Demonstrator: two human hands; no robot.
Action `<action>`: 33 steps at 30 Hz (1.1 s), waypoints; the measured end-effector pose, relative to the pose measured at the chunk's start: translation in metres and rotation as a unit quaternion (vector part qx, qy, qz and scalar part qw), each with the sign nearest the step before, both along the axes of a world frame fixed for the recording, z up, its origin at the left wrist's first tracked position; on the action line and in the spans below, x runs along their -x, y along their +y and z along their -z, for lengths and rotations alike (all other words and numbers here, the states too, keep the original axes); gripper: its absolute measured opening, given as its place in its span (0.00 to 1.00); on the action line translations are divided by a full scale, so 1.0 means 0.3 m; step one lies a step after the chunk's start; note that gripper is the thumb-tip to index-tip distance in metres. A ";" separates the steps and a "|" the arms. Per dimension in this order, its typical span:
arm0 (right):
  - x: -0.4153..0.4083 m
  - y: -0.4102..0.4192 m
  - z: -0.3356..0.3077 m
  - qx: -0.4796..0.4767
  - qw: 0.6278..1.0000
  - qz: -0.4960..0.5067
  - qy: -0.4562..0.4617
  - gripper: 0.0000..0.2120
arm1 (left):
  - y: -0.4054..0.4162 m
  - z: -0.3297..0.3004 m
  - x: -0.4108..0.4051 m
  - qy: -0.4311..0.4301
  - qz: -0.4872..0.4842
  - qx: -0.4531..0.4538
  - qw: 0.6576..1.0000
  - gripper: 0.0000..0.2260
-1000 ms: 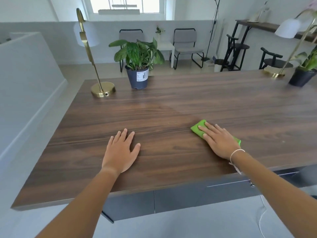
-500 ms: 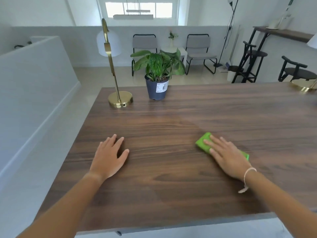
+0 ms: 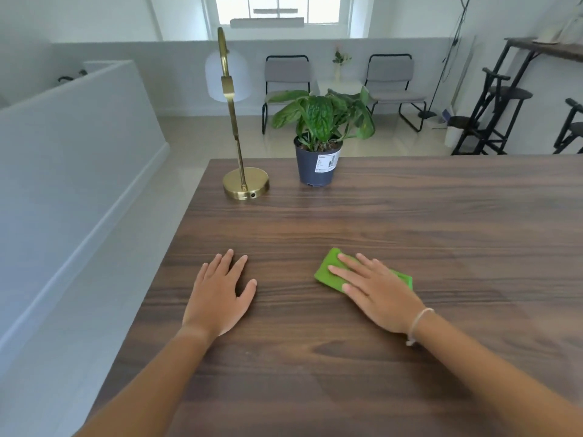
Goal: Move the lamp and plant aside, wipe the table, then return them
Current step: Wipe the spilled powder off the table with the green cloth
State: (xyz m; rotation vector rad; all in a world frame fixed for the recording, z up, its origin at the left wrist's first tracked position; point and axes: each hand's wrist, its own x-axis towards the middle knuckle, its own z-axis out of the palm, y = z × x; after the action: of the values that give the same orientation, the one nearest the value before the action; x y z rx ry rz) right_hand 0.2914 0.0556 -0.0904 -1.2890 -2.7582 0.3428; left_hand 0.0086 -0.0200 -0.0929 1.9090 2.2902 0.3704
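A brass lamp [image 3: 245,184] with a white shade stands near the far left corner of the dark wooden table [image 3: 441,222]. Just right of it sits a leafy green plant [image 3: 317,167] in a dark pot with a white label. My right hand [image 3: 377,290] lies flat on a green cloth [image 3: 328,272], pressing it onto the tabletop in the middle. My left hand [image 3: 220,294] rests flat on the wood to the left, fingers spread, holding nothing. Both hands are well short of the lamp and plant.
A low white partition [image 3: 79,171] runs along the left of the table. Beyond the far edge stand two grey chairs [image 3: 287,77], a small white side table, black stools [image 3: 498,115] and a high shelf at the right.
The camera has turned left and moved closer, so the second lamp and plant at the right have left the view. My right hand has slid the cloth leftward towards my left hand.
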 end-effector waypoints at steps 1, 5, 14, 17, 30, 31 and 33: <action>-0.062 0.033 0.002 -0.004 1.000 0.024 0.000 0.31 | 0.001 -0.001 -0.002 0.001 -0.002 0.001 1.000 0.26; -0.137 0.292 0.006 -0.010 0.984 0.179 -0.018 0.21 | -0.004 -0.003 -0.005 0.001 -0.006 0.006 1.000 0.26; 0.324 0.047 0.021 -0.002 0.999 -0.042 -0.007 0.24 | -0.112 -0.027 0.008 -0.074 -0.098 -0.045 0.991 0.23; 0.182 -0.119 0.005 -0.003 0.991 -0.135 0.023 0.36 | -0.222 -0.032 0.063 -0.076 -0.134 -0.028 0.988 0.22; 0.437 -0.233 0.022 -0.012 0.999 0.048 0.008 0.25 | -0.341 -0.019 0.160 -0.074 -0.096 -0.045 0.992 0.21; 0.469 -0.338 0.022 -0.017 1.000 0.013 0.012 0.28 | -0.344 -0.017 0.171 -0.076 -0.082 -0.045 0.993 0.20; 0.460 -0.498 0.003 -0.017 0.999 -0.024 0.024 0.36 | -0.362 -0.009 0.201 -0.074 -0.043 -0.046 0.995 0.20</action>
State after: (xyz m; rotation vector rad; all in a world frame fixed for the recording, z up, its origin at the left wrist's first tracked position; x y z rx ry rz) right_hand 0.1534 -0.0937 -0.0912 -1.1920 -2.7459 0.3248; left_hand -0.0517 -0.1284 -0.0902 1.7600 2.3004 0.6178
